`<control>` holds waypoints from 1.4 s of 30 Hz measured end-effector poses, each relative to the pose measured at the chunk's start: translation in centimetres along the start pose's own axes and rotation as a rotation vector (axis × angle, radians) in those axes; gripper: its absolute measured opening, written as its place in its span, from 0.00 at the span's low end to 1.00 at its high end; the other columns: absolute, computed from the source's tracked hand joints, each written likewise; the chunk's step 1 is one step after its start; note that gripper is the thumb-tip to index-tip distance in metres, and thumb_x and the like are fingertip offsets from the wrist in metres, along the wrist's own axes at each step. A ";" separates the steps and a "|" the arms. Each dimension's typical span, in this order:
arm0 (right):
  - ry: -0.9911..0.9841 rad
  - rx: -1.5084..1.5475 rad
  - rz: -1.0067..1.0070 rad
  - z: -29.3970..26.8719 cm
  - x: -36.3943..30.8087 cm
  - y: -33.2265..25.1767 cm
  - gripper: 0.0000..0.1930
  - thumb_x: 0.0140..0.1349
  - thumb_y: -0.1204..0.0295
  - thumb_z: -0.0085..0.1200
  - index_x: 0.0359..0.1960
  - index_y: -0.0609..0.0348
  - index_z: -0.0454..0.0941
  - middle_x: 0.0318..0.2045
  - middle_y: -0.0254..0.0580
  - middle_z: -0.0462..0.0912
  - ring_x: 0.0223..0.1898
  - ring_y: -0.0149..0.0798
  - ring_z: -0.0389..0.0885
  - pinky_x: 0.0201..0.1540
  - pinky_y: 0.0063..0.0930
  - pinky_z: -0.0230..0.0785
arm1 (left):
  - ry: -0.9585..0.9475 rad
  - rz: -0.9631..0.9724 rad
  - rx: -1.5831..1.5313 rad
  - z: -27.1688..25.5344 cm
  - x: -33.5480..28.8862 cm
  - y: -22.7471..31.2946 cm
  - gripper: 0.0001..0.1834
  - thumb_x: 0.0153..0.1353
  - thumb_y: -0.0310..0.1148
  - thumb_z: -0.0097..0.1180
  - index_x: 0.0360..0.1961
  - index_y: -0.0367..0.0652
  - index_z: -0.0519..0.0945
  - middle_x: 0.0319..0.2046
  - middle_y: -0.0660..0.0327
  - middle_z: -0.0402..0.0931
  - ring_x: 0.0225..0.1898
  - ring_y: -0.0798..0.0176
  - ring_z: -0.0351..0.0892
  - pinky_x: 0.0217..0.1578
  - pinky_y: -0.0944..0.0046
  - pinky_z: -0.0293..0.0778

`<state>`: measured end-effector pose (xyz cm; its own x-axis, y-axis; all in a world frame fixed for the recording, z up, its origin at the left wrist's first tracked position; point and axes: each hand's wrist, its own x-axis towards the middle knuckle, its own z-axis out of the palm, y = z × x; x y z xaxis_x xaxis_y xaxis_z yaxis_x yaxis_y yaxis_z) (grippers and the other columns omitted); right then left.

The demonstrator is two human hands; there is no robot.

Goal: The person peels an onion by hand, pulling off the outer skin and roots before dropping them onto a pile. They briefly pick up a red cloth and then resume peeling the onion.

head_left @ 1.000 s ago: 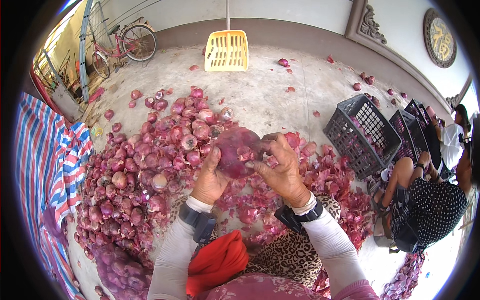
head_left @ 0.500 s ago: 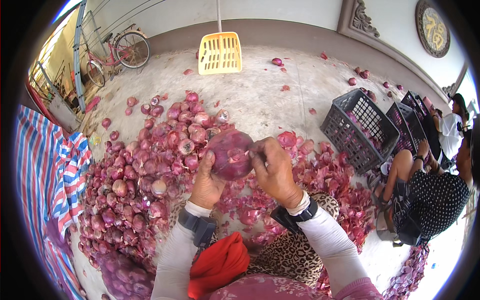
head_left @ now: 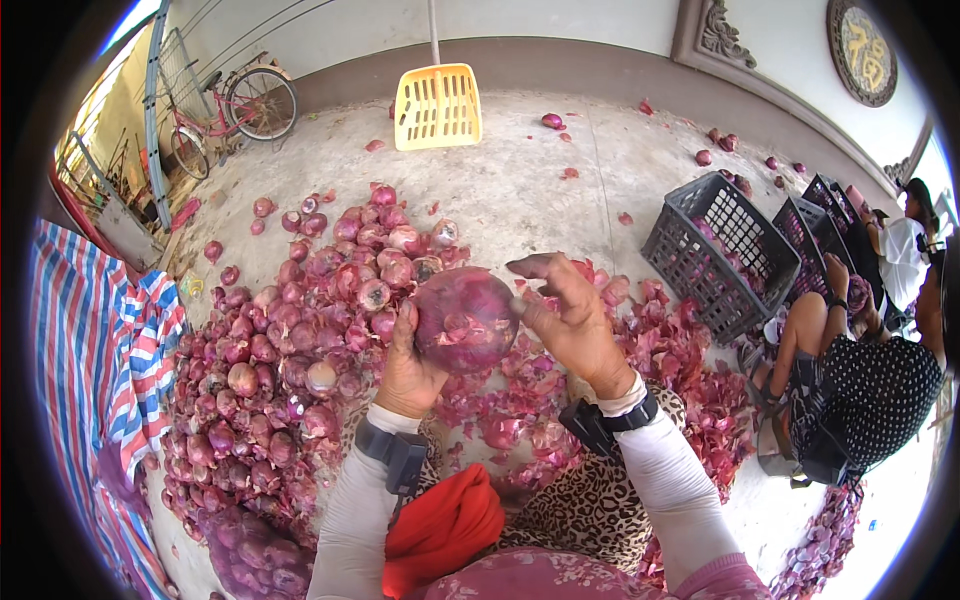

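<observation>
A large red onion [head_left: 466, 318] is held up in front of me, its papery skin partly torn on the near side. My left hand [head_left: 411, 372] is closed around its left and lower side, with the thumb showing and the other fingers hidden behind it. At the onion's right side is my right hand [head_left: 575, 325], its thumb and forefinger apart and no skin visible between them; the thumb tip is very near the onion. Below and behind the hands lie loose onion skins [head_left: 665, 355] on the floor. A big heap of red onions [head_left: 260, 370] spreads to the left.
Black plastic crates [head_left: 722, 258] with onions stand at the right, beside two people [head_left: 865, 390] sitting there. A yellow slotted scoop [head_left: 438, 108] leans at the back wall. Striped sheeting [head_left: 95, 370] lies at the left, a bicycle [head_left: 235, 112] behind it. A red cloth [head_left: 445, 530] rests by my lap.
My right thumb and forefinger, pinched against the onion before, have spread and drawn back to the right. The onion has turned slightly in my left hand.
</observation>
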<state>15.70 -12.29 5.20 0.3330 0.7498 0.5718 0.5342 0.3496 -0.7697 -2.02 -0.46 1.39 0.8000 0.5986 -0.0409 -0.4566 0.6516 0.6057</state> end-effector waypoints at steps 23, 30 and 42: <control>-0.209 0.130 -0.003 0.1 -0.8 -1.7 0.11 0.48 0.82 0.64 0.33 0.57 0.79 0.41 0.37 0.74 0.48 0.38 0.74 0.50 0.30 0.67 | 0.012 -0.051 0.247 -0.2 0.2 -0.5 0.34 0.63 0.54 0.54 0.61 0.41 0.68 0.55 0.59 0.74 0.55 0.60 0.74 0.56 0.57 0.72; -0.111 0.203 -0.069 0.7 -0.6 -0.3 0.08 0.53 0.84 0.61 0.31 0.59 0.75 0.34 0.35 0.77 0.43 0.35 0.76 0.48 0.28 0.68 | 0.006 -0.058 0.221 -0.1 0.4 -0.8 0.35 0.62 0.55 0.52 0.62 0.43 0.66 0.56 0.56 0.72 0.57 0.56 0.72 0.58 0.52 0.70; 0.135 0.322 0.240 1.4 -0.6 -0.8 0.06 0.60 0.84 0.55 0.35 0.62 0.71 0.33 0.34 0.79 0.36 0.24 0.76 0.39 0.19 0.71 | 0.039 -0.089 0.061 0.4 0.9 -1.2 0.39 0.59 0.60 0.52 0.65 0.46 0.64 0.61 0.56 0.67 0.61 0.52 0.68 0.62 0.44 0.65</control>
<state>13.99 -12.22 5.09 0.5289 0.7584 0.3809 0.1662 0.3476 -0.9228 -0.64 -0.91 0.95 0.8199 0.5582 -0.1269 -0.3591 0.6741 0.6455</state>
